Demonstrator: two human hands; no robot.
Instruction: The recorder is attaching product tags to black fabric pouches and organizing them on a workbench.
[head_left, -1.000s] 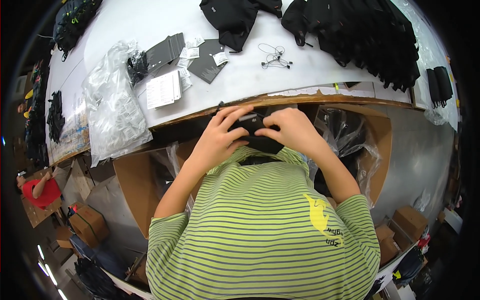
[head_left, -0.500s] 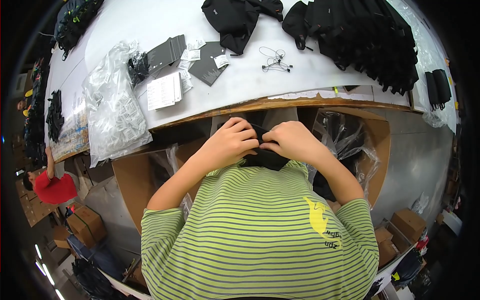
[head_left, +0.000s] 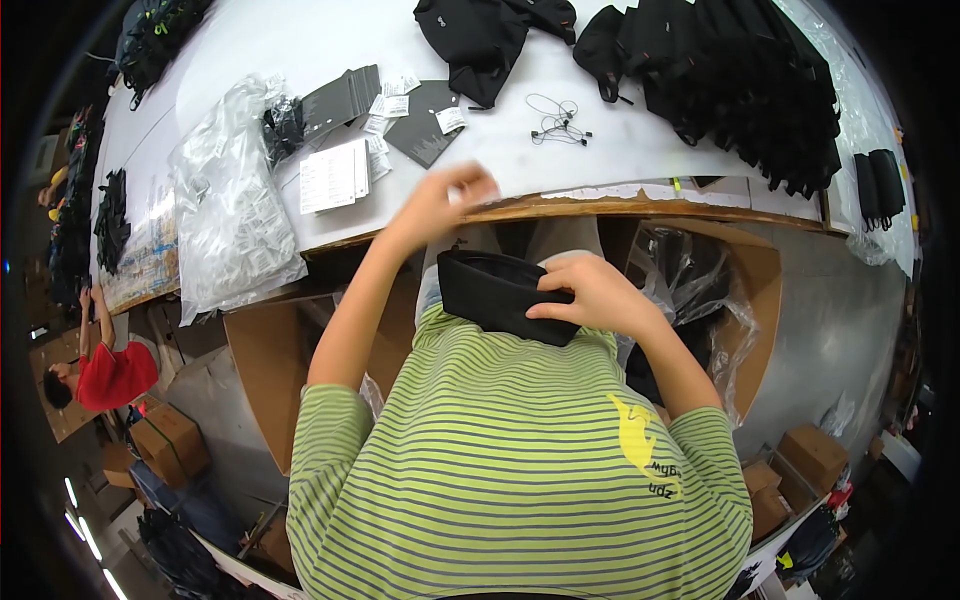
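A flat black fabric pouch (head_left: 495, 295) lies across my lap against the striped shirt, its long upper edge turned toward the table. My right hand (head_left: 590, 295) grips its right end, thumb on the near face and fingers at the top edge. My left hand (head_left: 445, 205) is raised off the pouch, over the table's front edge, its fingers loosely bent, apart and blurred, with nothing visible in them. Just beyond it are dark grey cards (head_left: 425, 125) with small white tags (head_left: 450, 120). Several thin black looped cords (head_left: 560, 122) lie farther right.
On the table stand a stack of white printed cards (head_left: 335, 178), a clear bag of small white tags (head_left: 235, 210), a black bag (head_left: 475, 45) and a black heap (head_left: 740, 90). Open cartons (head_left: 755, 290) flank my legs. A person in red (head_left: 118, 375) works at far left.
My left hand has let go of the black pouch and risen up and left toward the table edge. The right hand keeps its hold, and more of the pouch shows.
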